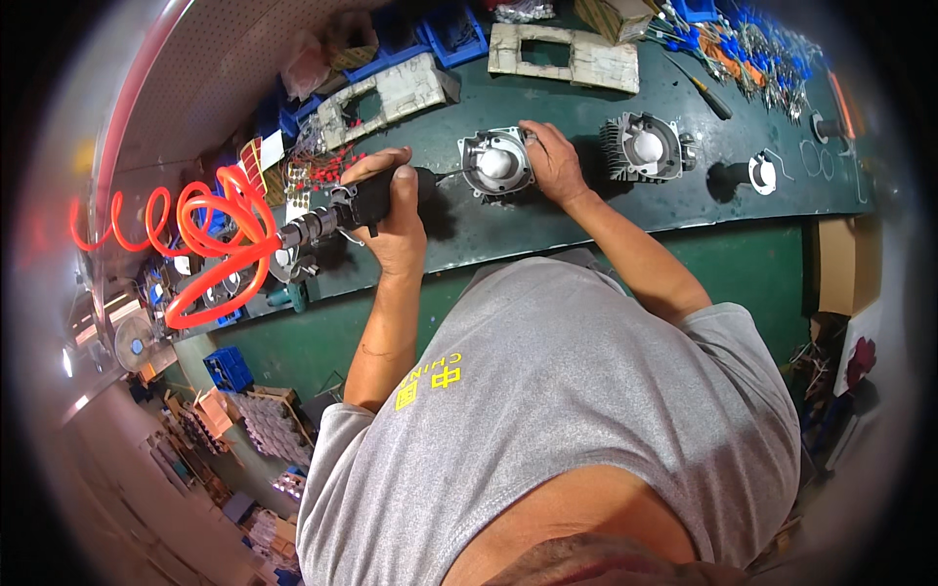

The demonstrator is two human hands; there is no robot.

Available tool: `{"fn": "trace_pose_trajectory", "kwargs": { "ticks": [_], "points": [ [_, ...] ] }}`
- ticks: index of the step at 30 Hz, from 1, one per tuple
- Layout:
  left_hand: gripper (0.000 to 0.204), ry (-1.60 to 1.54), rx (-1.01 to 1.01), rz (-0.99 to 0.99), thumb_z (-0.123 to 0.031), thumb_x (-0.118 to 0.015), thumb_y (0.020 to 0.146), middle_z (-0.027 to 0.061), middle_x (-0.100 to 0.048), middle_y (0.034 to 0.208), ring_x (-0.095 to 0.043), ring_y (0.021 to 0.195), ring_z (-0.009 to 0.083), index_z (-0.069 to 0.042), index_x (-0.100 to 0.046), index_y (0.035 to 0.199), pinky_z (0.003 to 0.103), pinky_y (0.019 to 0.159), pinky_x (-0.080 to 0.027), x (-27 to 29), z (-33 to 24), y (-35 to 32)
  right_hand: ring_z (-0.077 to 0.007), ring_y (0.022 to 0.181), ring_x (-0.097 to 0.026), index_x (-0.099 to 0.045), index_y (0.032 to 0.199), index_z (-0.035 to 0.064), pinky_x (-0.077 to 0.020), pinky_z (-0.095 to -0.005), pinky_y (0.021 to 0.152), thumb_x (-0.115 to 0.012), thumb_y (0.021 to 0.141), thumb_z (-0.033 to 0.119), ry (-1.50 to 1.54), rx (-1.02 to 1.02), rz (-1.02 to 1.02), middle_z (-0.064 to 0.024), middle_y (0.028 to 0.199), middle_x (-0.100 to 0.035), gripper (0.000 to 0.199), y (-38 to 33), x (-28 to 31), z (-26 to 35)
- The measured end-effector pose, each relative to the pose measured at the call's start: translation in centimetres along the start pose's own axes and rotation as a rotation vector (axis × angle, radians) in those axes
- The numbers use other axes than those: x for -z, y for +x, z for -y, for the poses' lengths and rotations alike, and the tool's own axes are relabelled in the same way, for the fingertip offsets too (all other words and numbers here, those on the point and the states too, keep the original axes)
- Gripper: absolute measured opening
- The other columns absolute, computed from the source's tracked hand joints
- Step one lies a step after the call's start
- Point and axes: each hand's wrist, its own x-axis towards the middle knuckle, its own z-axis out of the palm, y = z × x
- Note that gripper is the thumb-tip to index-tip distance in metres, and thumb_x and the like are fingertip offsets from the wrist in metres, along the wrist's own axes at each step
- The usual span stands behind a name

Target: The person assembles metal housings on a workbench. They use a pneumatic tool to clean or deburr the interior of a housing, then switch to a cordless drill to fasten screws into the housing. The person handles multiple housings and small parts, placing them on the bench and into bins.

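Note:
My left hand [399, 223] is closed around a dark air screwdriver [365, 202], held sideways above the bench. Its thin bit [449, 175] points right and reaches the left side of a silver metal engine housing [496, 162]; whether it sits in a screw is too small to tell. A round, pale dome shows in the middle of that housing. My right hand [557, 166] grips the housing's right edge, fingers on the far side. From the tool's rear, a red coiled air hose [225, 283] runs off to the left.
A finned engine housing [647, 146] and a round-flanged metal part [762, 175] stand rightward on the green bench [576, 210]. Behind lie a screwdriver [713, 98], worn pale blocks [601, 61], blue bins [455, 37] and piled blue-ended parts [752, 59]. Small red pieces [327, 168] lie left.

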Motion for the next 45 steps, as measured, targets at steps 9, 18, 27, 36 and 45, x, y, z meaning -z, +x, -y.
{"fn": "trace_pose_trajectory", "kwargs": {
  "ticks": [9,18,27,36,45],
  "points": [
    [0.029,-0.044,0.023,-0.073,-0.001,-0.072,0.091,0.0125,-0.07,0.107,-0.07,0.104,0.0255,-0.003,-0.056,0.115,0.042,0.099,-0.054,0.1,0.4,-0.4,-0.0397,0.107,-0.063,-0.065,0.125,0.0033,-0.0515,-0.0417,0.093,-0.057,0.098,0.018,0.006,0.018,-0.011,-0.0194,0.113,-0.066,0.032,0.0,-0.1,-0.3],
    [0.029,-0.055,0.001,-0.052,-0.001,-0.072,0.091,0.0134,-0.07,0.108,-0.07,0.105,0.026,-0.003,-0.055,0.115,0.043,0.098,-0.055,0.1,0.7,-0.3,-0.0395,0.108,-0.063,-0.066,0.124,0.0025,-0.0514,-0.0415,0.094,-0.057,0.097,0.017,0.016,-0.011,-0.005,-0.0196,0.114,-0.066,0.032,0.1,-0.1,-0.2],
    [0.028,0.026,-0.002,-0.006,-0.001,-0.071,0.092,0.0129,-0.07,0.109,-0.069,0.104,0.0233,-0.003,-0.056,0.115,0.04,0.097,-0.054,0.2,0.4,-0.5,-0.0394,0.108,-0.063,-0.066,0.123,0.002,-0.0514,-0.0417,0.095,-0.057,0.097,0.017,0.014,-0.007,-0.002,-0.0194,0.114,-0.066,0.031,0.1,-0.2,-0.1],
    [0.028,0.205,0.151,0.26,0.005,-0.066,0.09,0.0111,-0.07,0.109,-0.067,0.103,0.0191,-0.002,-0.059,0.116,0.035,0.098,-0.052,-1.4,-1.4,2.9,-0.0382,0.107,-0.064,-0.065,0.125,0.0045,-0.0525,-0.0419,0.093,-0.057,0.097,0.016,-0.052,-0.007,0.009,-0.0167,0.115,-0.067,0.031,0.2,-0.1,0.0],
    [0.024,-0.043,0.137,0.216,0.012,-0.063,0.09,0.0105,-0.067,0.099,-0.066,0.099,0.02,-0.005,-0.052,0.104,0.051,0.112,-0.047,-2.2,0.6,2.5,-0.0394,0.105,-0.064,-0.065,0.123,0.0041,-0.0539,-0.0433,0.09,-0.058,0.096,0.014,-0.072,0.041,0.005,-0.0172,0.112,-0.067,0.03,0.3,0.3,0.3]
  ]
}}
